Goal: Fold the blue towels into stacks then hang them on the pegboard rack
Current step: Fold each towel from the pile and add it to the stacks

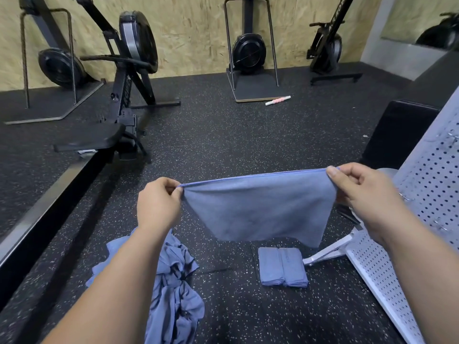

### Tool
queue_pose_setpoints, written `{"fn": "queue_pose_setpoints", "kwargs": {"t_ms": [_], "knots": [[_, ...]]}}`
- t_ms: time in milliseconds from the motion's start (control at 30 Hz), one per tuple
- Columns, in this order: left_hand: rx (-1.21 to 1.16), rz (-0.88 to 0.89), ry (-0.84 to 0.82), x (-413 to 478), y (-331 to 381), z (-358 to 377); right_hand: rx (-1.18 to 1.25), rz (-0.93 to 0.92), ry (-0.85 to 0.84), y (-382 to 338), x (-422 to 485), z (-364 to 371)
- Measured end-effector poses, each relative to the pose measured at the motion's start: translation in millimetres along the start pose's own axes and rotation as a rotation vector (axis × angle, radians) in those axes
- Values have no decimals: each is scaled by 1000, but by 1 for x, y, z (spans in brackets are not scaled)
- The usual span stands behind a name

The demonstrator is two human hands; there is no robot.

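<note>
The job looks to be in its early-to-middle stretch. Two folded towels (283, 266) lie side by side on the floor just beside the foot of the pegboard rack (427, 194). Farther out from the rack, beyond those two, a crumpled heap of towels (171, 289) is not yet folded. Nothing blue hangs on the part of the rack that shows, so I'd say the hanging is all still to do. The blue towel (258, 209) in hand is held up in the air near the rack's face. The left hand (159, 202) and right hand (357, 192) each pinch a top corner between thumb and curled fingers. Its top hem is drawn taut, and the cloth drops smooth and soft, clear of the floor.
</note>
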State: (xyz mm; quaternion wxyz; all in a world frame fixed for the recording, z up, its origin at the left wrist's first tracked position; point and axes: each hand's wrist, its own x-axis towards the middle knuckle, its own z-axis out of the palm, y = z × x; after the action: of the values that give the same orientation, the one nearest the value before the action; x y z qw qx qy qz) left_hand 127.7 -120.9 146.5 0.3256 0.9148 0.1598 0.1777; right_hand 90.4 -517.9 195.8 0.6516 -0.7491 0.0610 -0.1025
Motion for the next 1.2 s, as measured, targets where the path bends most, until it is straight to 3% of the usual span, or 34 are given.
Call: {"fn": "queue_pose_setpoints", "kwargs": {"t_ms": [167,333,467,667,933,1200], "knots": [[-581,-190,-183,4,4,-1,43,86,184,13,9,-4],[-835,-318,-261,2,15,2,57,165,259,18,8,0],[-844,-334,-257,-13,35,8,84,212,200,20,4,16],[-721,-196,-304,-48,61,24,71,175,37,21,-10,53],[-681,-25,-347,-87,83,48,-236,-57,-50,20,-36,93],[-677,41,-337,-99,86,54,-384,-179,-39,16,-48,101]]}}
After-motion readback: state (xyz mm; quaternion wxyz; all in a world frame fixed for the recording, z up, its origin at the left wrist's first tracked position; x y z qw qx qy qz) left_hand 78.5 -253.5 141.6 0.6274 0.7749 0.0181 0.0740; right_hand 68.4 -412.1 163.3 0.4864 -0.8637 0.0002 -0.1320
